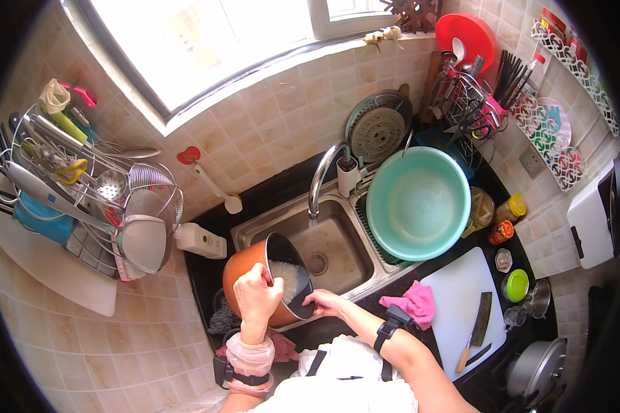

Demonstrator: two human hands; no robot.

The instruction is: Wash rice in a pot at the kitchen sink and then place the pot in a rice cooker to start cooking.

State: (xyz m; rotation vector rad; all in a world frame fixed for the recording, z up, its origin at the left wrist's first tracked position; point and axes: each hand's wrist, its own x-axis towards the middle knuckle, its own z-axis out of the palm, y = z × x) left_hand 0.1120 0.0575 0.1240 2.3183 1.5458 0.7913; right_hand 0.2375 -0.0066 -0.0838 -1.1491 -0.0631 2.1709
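Note:
An orange cooking pot (248, 263) with a dark inside is tilted towards the steel sink (336, 227). White rice (285, 279) and cloudy water lie in it. My left hand (258, 294) is closed on the pot's near side, its thumb over the rim. My right hand (324, 303) grips the rim at the lower right, its fingers partly hidden by the pot. Beyond the pot, the curved chrome faucet (321, 180) lets a thin stream of water fall into the sink. What lies under the pot is hidden.
A turquoise basin (418, 204) rests on the drainer right of the sink. A pink cloth (413, 304) touches the white cutting board (460, 289), which holds a cleaver (481, 320). A white bottle (201, 241) stands left. Utensil racks hang on both walls; jars line the right counter.

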